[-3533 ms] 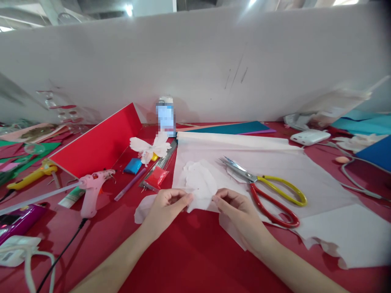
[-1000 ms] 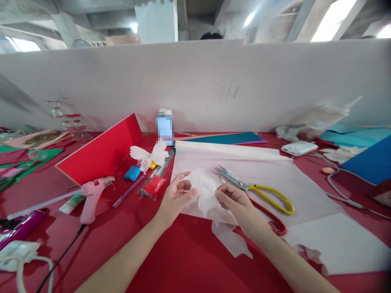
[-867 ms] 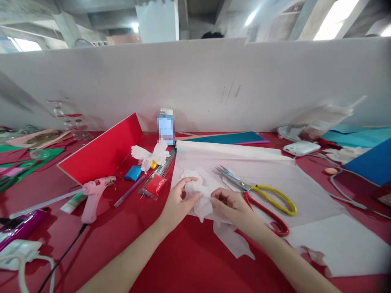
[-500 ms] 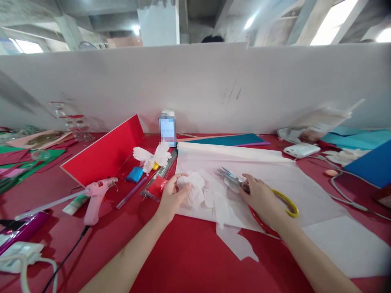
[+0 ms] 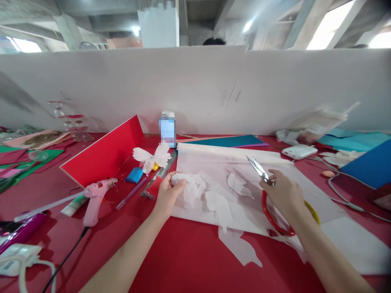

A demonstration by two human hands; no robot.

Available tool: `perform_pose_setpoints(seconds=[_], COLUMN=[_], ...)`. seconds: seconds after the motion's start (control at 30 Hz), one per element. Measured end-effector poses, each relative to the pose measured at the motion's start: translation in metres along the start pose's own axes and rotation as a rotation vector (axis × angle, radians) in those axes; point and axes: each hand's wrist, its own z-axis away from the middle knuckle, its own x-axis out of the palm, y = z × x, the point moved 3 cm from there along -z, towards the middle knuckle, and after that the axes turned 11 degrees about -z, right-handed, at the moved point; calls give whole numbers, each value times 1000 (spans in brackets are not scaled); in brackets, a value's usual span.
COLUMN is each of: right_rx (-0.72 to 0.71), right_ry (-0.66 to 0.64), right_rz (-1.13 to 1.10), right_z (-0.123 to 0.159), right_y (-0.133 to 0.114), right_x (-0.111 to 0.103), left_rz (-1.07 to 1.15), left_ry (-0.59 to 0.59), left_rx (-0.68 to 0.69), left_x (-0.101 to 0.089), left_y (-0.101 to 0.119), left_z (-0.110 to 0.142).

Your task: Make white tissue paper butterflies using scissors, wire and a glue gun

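Note:
My left hand (image 5: 167,196) pinches a thin white paper cutout (image 5: 193,189) between thumb and fingers, over the left edge of a large white sheet (image 5: 201,160). In my right hand (image 5: 284,193) is a pair of scissors (image 5: 257,167), gripped near the pivot. Its blades point up and left, and its red and yellow handles hang below the hand. Between my hands lie a loose petal-shaped cutout (image 5: 239,186) and a longer white strip (image 5: 220,207). Another white paper scrap (image 5: 240,246) overhangs the sheet's near edge onto the red tabletop.
To the left are a pink glue gun (image 5: 97,201), a red board (image 5: 105,152), a white paper butterfly shape (image 5: 151,158) and a blue packet (image 5: 134,175). A phone (image 5: 168,129) leans against the white partition (image 5: 195,89). A white power bank (image 5: 299,151) with cables sits right.
My right hand has moved right with the scissors, away from the cutouts. The petal-shaped piece between my hands is now uncovered. My left hand shifted slightly left with its paper.

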Motion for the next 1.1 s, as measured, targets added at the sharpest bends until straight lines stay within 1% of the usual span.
perform_pose_setpoints(seconds=[0.07, 0.13, 0.2, 0.27, 0.33, 0.43, 0.5, 0.6, 0.67, 0.77, 0.83, 0.93, 1.0, 1.1], right_rx=[14, 4, -36, -81, -81, 8, 96, 233, 310, 393, 442, 498, 509, 523], right_ry=[-36, -76, -101, -120, -162, -225, -240, -258, -297, -429, -535, -620, -667, -707], right_rz=[28, 36, 11, -50, -131, -256, -345, -510, -659, -947, -1134, -1338, -1435, -1525], right_z=[0, 1, 5, 11, 18, 22, 20, 14, 16, 33, 51, 73, 81, 86], right_y=[6, 5, -5, -19, -34, -46, -49, -52, -60, -83, -102, -124, -132, -135], right_x=[2, 5, 10, 17, 27, 39, 42, 37, 32, 31, 37, 51, 58, 64], left_rz=[13, 21, 26, 28, 26, 17, 10, -9, -25, -45, -60, -84, -99, -115], left_ry=[6, 21, 36, 45, 47, 34, 9, -47, -79, -106, -113, -116, -125, -150], left_rx=[9, 13, 15, 17, 12, -10, -26, -42, -46, -41, -33, -20, -19, -30], left_x=[-1, -3, -5, -6, -8, -11, -13, -16, -18, -19, -19, -18, -16, -11], left_y=[0, 0, 1, 2, 3, 2, 1, 0, 0, -1, -2, -1, 0, 3], left_z=[-2, -4, -6, -7, -8, -10, -12, -14, -14, -14, -14, -12, -10, -6])
